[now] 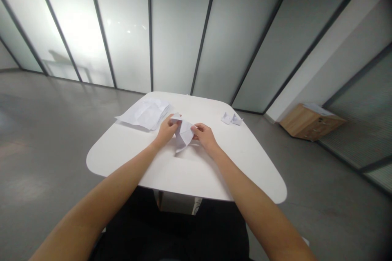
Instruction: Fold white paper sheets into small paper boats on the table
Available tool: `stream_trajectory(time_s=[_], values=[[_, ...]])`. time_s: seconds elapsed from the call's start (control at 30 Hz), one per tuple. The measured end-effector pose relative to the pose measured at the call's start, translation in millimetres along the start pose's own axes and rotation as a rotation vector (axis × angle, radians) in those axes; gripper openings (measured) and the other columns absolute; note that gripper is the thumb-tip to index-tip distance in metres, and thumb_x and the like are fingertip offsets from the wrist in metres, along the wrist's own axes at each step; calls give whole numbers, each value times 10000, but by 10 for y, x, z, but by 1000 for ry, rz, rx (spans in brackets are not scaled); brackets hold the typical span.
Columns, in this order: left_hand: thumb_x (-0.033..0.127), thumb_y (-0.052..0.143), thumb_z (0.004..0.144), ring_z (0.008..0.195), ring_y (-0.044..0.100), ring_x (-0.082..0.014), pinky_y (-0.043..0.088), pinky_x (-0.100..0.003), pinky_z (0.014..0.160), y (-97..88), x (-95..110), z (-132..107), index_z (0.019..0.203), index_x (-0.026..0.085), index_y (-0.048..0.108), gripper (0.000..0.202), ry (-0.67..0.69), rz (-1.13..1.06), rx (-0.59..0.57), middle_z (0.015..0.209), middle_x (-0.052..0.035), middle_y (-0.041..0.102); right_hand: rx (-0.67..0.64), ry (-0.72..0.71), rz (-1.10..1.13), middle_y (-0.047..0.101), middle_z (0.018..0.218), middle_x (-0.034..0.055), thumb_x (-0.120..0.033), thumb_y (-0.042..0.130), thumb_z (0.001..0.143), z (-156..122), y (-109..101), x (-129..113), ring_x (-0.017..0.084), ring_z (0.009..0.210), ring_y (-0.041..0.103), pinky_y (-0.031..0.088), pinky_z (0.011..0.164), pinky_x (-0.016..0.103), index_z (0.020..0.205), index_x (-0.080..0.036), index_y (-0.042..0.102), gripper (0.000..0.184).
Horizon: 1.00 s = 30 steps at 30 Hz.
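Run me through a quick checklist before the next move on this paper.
1. Both hands on the folded white paper: left hand at its upper left, right hand at its right side: ok.
2. Paper's lower tip lifted off the white table: cannot tell.
3. Fold creases sharp: cannot tell, too small to see.
4. Creased paper sheets lying on the table, beyond the left hand: ok.
5. Small folded paper piece on the table's far right, apart from both hands: ok.

- folded paper sheet (184,132) — white, thin, matt
- table (128,151) — white, smooth, faint sheen
- drawer cabinet (306,128) — light wood, satin
- floor (45,138) — grey, smooth, concrete-like
- wall panels (177,28) — frosted glass, glossy
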<state>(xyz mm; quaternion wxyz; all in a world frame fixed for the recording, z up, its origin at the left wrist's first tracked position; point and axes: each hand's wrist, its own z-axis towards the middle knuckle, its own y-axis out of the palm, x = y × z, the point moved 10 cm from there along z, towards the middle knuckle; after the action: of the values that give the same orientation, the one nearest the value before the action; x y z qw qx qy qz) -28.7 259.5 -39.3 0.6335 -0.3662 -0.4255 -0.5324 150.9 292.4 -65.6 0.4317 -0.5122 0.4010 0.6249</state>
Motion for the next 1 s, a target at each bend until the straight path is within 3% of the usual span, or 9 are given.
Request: stream_trajectory(time_s=[0.17, 0.4, 0.53, 0.63, 0.77, 0.87, 1.0], values=[[594, 526, 914, 751, 657, -151, 514, -251, 639, 30, -295, -2, 1050, 231, 588, 392, -256, -202, 17, 956, -31, 698, 64, -61, -101, 709, 757, 13, -494, 789, 714, 32, -101, -48, 168, 678, 658, 602, 635, 317, 842, -177, 691, 355], [635, 526, 893, 826, 680, -179, 514, -263, 663, -23, -510, -40, 1041, 229, 618, 442, -415, -301, 74, 988, -66, 714, 77, -135, -229, 685, 686, -1, -500, 739, 750, -4, -76, -161, 176, 605, 658, 619, 600, 335, 824, -188, 687, 325], [716, 547, 870, 876, 700, -205, 552, -314, 735, -5, -436, -45, 1153, 240, 579, 555, -388, -350, 42, 1091, -95, 703, 159, -181, -271, 677, 686, -1, -508, 713, 779, -3, -171, -204, 185, 598, 679, 621, 581, 332, 844, -194, 681, 322], [553, 739, 810, 870, 702, -196, 561, -328, 759, 51, -376, -60, 1190, 251, 516, 534, -344, -239, -9, 1111, -81, 695, 219, -228, -347, 666, 682, -5, -514, 704, 791, -21, -226, -271, 180, 584, 679, 606, 557, 311, 849, -197, 681, 324], [433, 761, 820, 777, 677, -154, 559, -305, 723, -21, -363, -47, 1149, 251, 411, 514, -299, -209, 82, 972, -34, 685, 181, -233, -312, 651, 653, -12, -538, 710, 790, -37, -166, -297, 172, 550, 660, 589, 532, 297, 872, -194, 675, 356], [552, 674, 874, 747, 669, -135, 557, -285, 686, -51, -301, -26, 1078, 254, 399, 455, -266, -238, 92, 979, -21, 653, 158, -236, -285, 665, 656, -12, -543, 697, 803, -56, -121, -314, 170, 542, 661, 579, 535, 290, 894, -199, 664, 357], [652, 647, 851, 838, 671, -141, 576, -282, 690, 25, -160, -23, 1008, 245, 417, 494, -203, -221, 7, 1033, -15, 613, 235, -291, -456, 662, 638, -18, -475, 671, 834, -114, -150, -418, 164, 532, 676, 527, 528, 253, 826, -209, 655, 266]])
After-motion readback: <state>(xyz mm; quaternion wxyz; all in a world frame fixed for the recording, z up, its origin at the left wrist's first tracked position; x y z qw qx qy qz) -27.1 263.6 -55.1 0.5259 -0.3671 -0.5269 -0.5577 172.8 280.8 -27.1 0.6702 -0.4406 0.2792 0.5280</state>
